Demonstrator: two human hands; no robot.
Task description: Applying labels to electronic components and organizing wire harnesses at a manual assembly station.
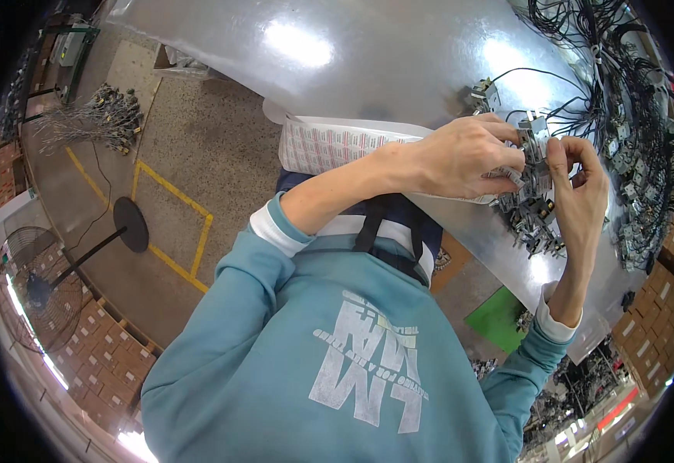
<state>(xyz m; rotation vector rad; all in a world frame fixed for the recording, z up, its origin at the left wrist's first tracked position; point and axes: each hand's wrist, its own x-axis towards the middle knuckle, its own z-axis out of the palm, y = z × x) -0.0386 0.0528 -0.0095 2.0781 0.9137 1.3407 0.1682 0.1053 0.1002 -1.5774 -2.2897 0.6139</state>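
On the shiny surface (398,65), near black cables (597,58), the right hand (584,184) seems to pinch a plug (534,143); the left hand's (456,158) grip beside it I cannot tell. Labelling seems underway, label sheet (329,147) near; next calls for steady alignment.

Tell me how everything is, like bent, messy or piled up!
Left hand: fingers bent
Right hand: thumb against a metal piece
Other metal pieces: clustered
Label sheet: printed side showing, partly hidden
Black cables: bunched, messy
Sleeves: pushed up
Fan: standing; can't tell if spinning
Cardboard boxes: stacked
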